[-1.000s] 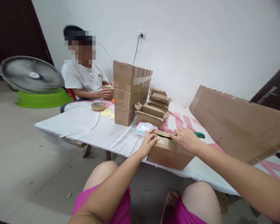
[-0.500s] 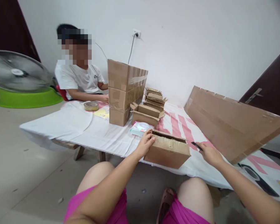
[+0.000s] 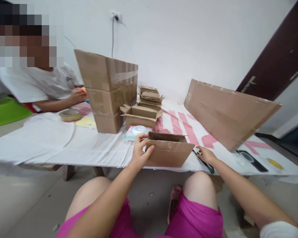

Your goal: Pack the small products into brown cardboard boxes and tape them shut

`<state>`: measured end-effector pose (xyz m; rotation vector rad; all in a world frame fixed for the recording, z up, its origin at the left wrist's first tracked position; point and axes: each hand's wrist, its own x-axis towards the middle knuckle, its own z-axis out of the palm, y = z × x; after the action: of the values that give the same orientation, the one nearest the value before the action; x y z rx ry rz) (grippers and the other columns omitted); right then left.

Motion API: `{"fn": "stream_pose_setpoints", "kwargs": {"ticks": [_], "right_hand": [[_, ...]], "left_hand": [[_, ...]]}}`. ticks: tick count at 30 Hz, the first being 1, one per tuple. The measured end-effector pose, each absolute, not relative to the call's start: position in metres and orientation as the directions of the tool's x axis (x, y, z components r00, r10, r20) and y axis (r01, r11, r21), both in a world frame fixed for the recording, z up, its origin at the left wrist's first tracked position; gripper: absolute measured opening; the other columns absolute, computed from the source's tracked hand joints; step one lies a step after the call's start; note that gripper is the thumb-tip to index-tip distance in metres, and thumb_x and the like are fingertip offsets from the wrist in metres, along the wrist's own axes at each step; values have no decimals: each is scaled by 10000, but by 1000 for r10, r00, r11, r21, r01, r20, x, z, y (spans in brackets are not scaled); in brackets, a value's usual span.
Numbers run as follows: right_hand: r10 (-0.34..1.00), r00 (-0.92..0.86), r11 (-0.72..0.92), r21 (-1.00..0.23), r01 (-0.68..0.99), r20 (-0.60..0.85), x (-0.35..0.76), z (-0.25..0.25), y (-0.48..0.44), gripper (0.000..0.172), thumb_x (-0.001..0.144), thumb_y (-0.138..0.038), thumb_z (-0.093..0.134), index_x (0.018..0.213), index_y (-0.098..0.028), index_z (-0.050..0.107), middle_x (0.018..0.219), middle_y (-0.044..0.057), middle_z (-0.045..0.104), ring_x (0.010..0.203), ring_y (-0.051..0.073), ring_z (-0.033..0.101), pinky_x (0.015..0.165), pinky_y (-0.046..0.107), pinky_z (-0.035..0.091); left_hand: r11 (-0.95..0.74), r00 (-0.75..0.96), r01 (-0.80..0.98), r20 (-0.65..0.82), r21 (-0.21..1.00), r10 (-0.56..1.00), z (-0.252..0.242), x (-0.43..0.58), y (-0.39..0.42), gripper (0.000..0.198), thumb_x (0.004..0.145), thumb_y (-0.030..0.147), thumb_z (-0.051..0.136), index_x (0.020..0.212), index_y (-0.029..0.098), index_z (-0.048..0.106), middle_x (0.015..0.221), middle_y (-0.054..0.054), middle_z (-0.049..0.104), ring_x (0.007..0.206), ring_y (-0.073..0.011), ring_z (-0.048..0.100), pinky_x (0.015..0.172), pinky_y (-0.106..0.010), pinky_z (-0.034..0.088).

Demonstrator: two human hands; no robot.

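Cardboard, brown and creased, makes up the small open box at the near edge of the table, right in front of the person's knees. The left hand grips the box's left end, thumb on the front wall and fingers curled over the corner, closed on it. Just right of the box, the right hand lies on the cloth with its fingers loosely bent over green-handled scissors; it touches them, though whether it truly grasps them cannot be told. The box's top flaps stand open and no fresh tape shows across the opening, so by the look of it closing and sealing are left to do, while its body is already formed. Just behind the box sits a pale blue wipes packet, and beyond that another open carton with folded flat boxes piled behind it. Left of these rises a stack of three taped cartons, seemingly finished. Further left of the box, a tape roll rests near another person's hand. To the box's right, a long flat cardboard sheet leans at an angle, with a dark tape roll near it.
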<state>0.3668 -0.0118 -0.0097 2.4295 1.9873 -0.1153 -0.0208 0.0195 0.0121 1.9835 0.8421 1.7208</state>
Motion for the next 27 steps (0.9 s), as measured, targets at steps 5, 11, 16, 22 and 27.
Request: {"fn": "stream_pose_setpoints", "kwargs": {"ticks": [5,11,16,22,27], "right_hand": [[974,217,-222,-76,972,-64,370,-10,-9,454,773,-238,614,1223,-233,561,1098,59,681,986,201,623,777,256,412],[978,205,-208,-87,974,-49,368,-9,-6,374,766,-174,600,1134,-238,612,1105,57,678,1017,210,605,768,260,390],[968,242,-248,-154,956,-59,366,-13,0,380,748,-235,641,1125,-206,606,1043,49,687,912,174,618,707,238,390],[935,342,-354,-247,902,-94,363,-25,10,181,759,-344,634,858,-201,687,895,20,707,809,146,620,635,220,385],[875,473,-483,-275,832,-106,358,-32,19,150,737,-299,626,817,-193,696,875,43,715,784,167,625,592,234,377]], "left_hand": [[-762,129,91,751,642,648,15,-21,13,230,856,399,541,792,188,606,866,-48,583,865,-185,559,820,-342,453],[-772,201,-26,760,635,618,11,-22,10,560,899,594,270,681,195,595,805,-86,632,837,-224,582,865,-418,430],[-772,227,18,749,635,622,14,-22,9,444,903,519,358,689,202,582,775,-67,650,793,-214,594,917,-426,382],[-795,249,25,766,607,592,17,-23,8,402,910,481,367,706,201,571,769,-64,645,778,-209,584,895,-418,372],[-796,261,31,763,605,591,16,-24,9,397,907,482,369,714,201,573,781,-65,651,788,-212,586,901,-419,375]]}}
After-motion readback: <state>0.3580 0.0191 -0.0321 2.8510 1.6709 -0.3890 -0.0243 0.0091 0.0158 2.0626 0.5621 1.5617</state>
